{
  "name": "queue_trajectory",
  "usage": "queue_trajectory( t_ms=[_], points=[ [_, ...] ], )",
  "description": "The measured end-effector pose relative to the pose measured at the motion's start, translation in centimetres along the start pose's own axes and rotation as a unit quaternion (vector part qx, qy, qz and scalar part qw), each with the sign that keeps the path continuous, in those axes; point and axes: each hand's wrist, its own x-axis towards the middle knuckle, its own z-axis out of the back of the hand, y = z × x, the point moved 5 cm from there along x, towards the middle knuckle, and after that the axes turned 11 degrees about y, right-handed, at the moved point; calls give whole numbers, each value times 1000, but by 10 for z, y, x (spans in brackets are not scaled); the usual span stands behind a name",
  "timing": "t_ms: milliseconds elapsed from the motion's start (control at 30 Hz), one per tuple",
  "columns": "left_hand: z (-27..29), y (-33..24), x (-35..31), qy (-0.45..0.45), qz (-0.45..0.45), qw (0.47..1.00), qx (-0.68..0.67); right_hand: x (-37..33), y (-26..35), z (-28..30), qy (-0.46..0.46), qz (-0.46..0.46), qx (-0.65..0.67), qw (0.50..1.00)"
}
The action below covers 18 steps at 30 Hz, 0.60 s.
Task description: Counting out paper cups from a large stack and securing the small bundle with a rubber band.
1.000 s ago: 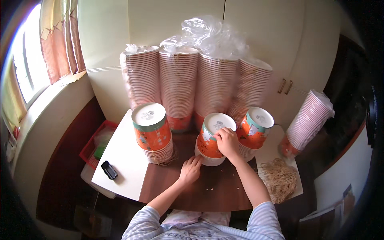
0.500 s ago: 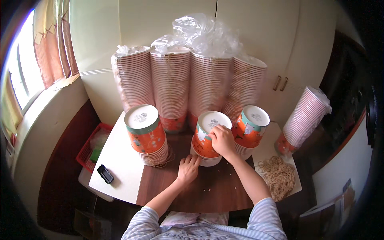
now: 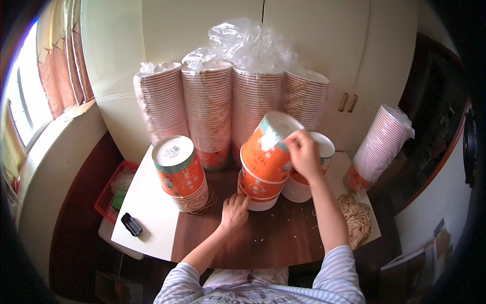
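Observation:
My right hand [image 3: 302, 153] pinches the base edge of an orange paper tub [image 3: 267, 152] with a green band and white figures. This tub is upside down, tilted to the right and partly raised off the stack of paper tubs [image 3: 261, 189] below it. Low on the left side of that stack, my left hand [image 3: 234, 212] grips the rims with bent fingers. Another upturned stack of orange tubs [image 3: 180, 175] stands to the left. A third stack [image 3: 297, 190] is on the right, partly hidden behind my right hand and the raised tub.
Several tall plastic-wrapped tub stacks [image 3: 207, 106] line the back, and one more wrapped stack [image 3: 380, 144] leans at the right. A bundle of thin beige strands [image 3: 354, 219] lies at the right edge. A small black case [image 3: 131, 224] sits at the left; a red basket [image 3: 105, 198] is beyond.
My right hand has moved up and right, lifting and tilting the top tub and exposing the one under it. My left hand stays low at the stack. The view has shifted slightly.

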Motion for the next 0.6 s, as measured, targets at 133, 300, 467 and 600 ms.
queue_trajectory(
  t_ms=[133, 300, 467, 600],
  points=[
    [9, 3, 0, -11, 24, 997, -72, -10, -14, 65, -97, -53, 236, 965],
    [43, 14, -9, -50, 55, 958, -277, -70, -39, 104, -205, -89, 567, 793],
    [73, 6, -17, -22, 107, 834, -540, -118, -43, 67, -143, -34, 773, 617],
    [89, -18, -30, 44, 88, 722, -685, -147, -43, 39, -213, -84, 677, 699]
  ],
)
